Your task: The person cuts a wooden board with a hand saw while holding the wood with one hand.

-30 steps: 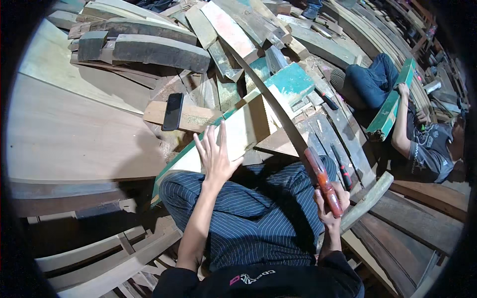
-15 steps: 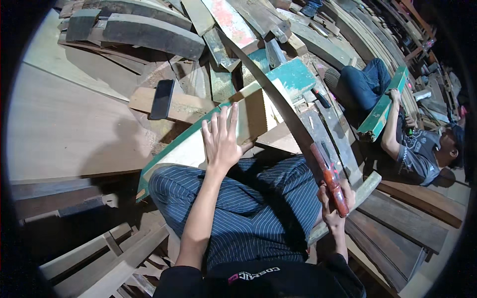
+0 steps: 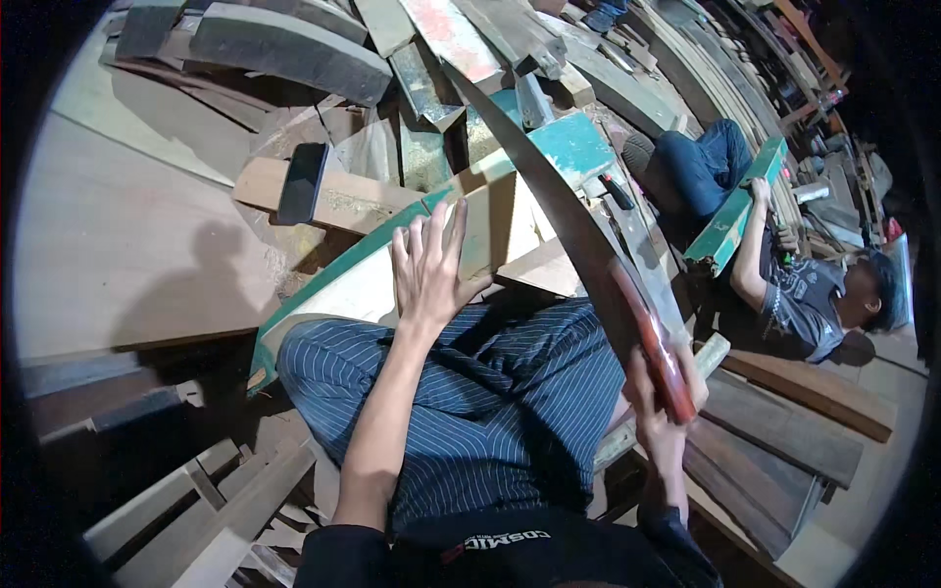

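My right hand [image 3: 663,397] is wrapped round the reddish-brown handle of a handsaw [image 3: 549,201]. Its long, dark, tapering blade slants up and left, passing over or against the far end of a pale board [image 3: 343,302] with a green-painted edge. Where the teeth meet wood, if they do, I cannot tell. On that board, which lies across my lap, my left hand [image 3: 431,274] rests with fingers spread and thumb out, left of the blade. A dark shadow falls on the wood between hand and saw.
A black phone [image 3: 301,183] lies on a plank at the left, near a wide plywood sheet [image 3: 147,245]. Offcuts crowd the far side, with a dark-handled tool [image 3: 616,192] beyond the saw. At right, another person [image 3: 814,294] holds a green beam [image 3: 740,206].
The saw has shifted slightly to the right against the board, its handle a little blurred. My left hand stays spread on the board. The whole view has moved slightly.
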Demonstrator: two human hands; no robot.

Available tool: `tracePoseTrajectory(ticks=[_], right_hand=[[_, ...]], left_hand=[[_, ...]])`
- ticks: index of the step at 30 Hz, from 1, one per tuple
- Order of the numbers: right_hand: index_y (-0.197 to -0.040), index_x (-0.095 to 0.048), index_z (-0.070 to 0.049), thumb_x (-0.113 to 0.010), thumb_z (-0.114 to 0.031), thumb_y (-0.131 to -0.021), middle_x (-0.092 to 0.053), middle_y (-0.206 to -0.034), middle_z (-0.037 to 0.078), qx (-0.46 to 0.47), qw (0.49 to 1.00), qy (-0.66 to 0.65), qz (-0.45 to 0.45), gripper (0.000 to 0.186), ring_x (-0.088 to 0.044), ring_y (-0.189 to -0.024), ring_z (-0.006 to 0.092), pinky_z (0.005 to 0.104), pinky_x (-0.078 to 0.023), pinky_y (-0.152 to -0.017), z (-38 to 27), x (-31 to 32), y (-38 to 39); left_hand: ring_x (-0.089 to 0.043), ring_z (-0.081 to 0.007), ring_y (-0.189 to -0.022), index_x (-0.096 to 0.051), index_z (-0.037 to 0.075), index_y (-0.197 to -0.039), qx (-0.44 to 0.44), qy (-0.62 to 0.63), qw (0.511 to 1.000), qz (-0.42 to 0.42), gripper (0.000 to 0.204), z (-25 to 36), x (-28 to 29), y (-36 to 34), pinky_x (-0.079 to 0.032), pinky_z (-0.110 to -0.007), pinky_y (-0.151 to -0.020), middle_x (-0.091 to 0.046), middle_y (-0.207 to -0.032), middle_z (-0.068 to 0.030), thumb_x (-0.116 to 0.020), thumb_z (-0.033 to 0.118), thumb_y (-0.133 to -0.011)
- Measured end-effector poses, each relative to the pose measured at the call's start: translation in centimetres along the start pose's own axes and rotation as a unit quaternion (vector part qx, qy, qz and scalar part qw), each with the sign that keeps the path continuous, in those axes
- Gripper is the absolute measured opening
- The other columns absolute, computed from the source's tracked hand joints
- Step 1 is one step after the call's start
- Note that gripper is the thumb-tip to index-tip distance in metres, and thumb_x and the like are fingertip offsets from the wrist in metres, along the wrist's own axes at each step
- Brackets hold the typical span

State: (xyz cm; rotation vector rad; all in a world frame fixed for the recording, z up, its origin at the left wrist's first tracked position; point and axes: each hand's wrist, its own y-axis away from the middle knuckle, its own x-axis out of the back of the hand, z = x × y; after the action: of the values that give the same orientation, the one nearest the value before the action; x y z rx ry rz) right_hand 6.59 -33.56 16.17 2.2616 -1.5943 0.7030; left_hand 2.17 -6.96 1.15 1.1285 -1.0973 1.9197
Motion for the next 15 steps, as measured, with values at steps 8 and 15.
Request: tracePoseTrajectory(ticks=[8, 15], right_hand=[[-0.096, -0.059, 0.001, -0.072, -0.011, -0.09, -0.058, -0.069, 0.013, 0.12, 0.991, -0.021, -0.047, 0.018, -0.05, -0.056, 0.0133, 0.0289, -0.041, -0.053, -1.0, -5.7, -8.7], [-0.093, -0.061, -0.001, -0.072, -0.009, -0.085, -0.061, -0.069, 0.009, 0.014, 0.985, 0.171, 0.024, 0.016, -0.056, -0.053, 0.0185, 0.0312, -0.043, -0.053, 2.4, 4.8, 6.5]], left_hand=[[-0.045, -0.0372, -0.126, -0.029, 0.012, -0.157, -0.018, -0.019, 1.0, 0.015, 0.115, 1.0, -1.2, -0.2, -0.029, -0.057, -0.11, -0.041, -0.148, -0.0162, -0.078, 0.062, -0.065], [-0.046, -0.0347, -0.126, -0.03, 0.018, -0.156, 0.005, -0.013, 1.0, 0.022, 0.117, 0.4, -0.5, -0.2, -0.031, -0.058, -0.108, -0.044, -0.147, -0.0124, -0.083, 0.059, -0.06]])
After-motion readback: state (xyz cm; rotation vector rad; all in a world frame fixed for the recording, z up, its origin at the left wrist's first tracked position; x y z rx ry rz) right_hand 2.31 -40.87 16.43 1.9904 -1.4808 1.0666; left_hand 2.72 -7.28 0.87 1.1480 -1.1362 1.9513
